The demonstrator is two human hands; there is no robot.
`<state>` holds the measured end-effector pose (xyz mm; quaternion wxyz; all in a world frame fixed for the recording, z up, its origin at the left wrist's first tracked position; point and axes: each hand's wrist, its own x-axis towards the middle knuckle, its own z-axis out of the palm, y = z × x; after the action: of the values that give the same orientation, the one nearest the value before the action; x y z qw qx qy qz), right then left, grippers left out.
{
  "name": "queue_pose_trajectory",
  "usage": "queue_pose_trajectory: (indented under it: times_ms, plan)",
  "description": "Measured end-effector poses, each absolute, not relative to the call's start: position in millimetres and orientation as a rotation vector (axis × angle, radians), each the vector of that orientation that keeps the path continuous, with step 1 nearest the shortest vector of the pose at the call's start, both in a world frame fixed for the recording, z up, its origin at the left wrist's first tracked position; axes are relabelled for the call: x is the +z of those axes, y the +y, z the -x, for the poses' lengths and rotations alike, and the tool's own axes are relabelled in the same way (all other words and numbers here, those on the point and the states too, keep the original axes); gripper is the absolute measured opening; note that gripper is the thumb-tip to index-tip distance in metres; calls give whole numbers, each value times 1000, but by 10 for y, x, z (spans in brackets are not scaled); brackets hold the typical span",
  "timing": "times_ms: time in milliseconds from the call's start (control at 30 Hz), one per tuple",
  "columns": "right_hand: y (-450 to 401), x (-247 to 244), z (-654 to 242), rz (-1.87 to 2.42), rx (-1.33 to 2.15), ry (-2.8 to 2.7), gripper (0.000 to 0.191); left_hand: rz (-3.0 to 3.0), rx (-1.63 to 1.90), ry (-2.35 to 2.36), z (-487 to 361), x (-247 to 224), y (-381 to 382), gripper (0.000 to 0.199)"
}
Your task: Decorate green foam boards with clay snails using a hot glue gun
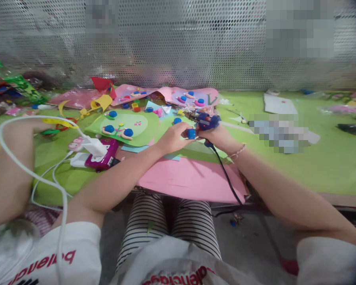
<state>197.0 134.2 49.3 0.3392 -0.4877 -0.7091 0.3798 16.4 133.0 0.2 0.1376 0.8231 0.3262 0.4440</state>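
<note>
Glue gun (208, 120) in right hand (218, 133), small blue block (191, 134) in left hand (175, 138)

Right hand wrapped round the gun, nozzle toward 10 o'clock, red light lit; black cord (229, 178) drops toward 5 o'clock. Left hand pinches the block between its fingers, just below the nozzle; right fingertips just beside it, can't tell if touching. Pink sheet (190, 178) at 6 o'clock, along the table edge.

Green card (146, 126) at 9 o'clock, near the left hand, bearing three blue-topped figures. Purple power strip (109, 155) at 8 o'clock, white charger (95, 147) plugged in, white cable (26, 166) looping out left. Pink card (123, 92) at 10 o'clock, lilac card (191, 95) at 12, both with blue-and-pink pieces on them. Yellow paper (102, 103) between 9 and 10.

Further out, all on the green table (320, 170): white card (280, 104) at 2 o'clock, black object (353, 129) at 3, too blurred to name. Bottle (22, 84) lies tilted near 10. Co-worker's arm (16, 166) reaches in at 9, hand partly hidden by the cable. Perforated metal panel (178, 51) stands across 12.
</note>
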Motion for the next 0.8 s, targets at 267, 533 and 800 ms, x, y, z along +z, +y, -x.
queue_pose_trajectory:
  times_ms: [267,533,800]
  plan:
    - [1311,486,-1944,1357,891,-1887,6,-2575,1360,971,-155,8,1316,27]
    - [1345,496,-1926,1372,841,-1880,14,-2711,1259,927,-140,19,1318,23]
    - [1316,468,-1910,1375,799,-1849,7,-2565,1416,990,-193,17,1304,24]
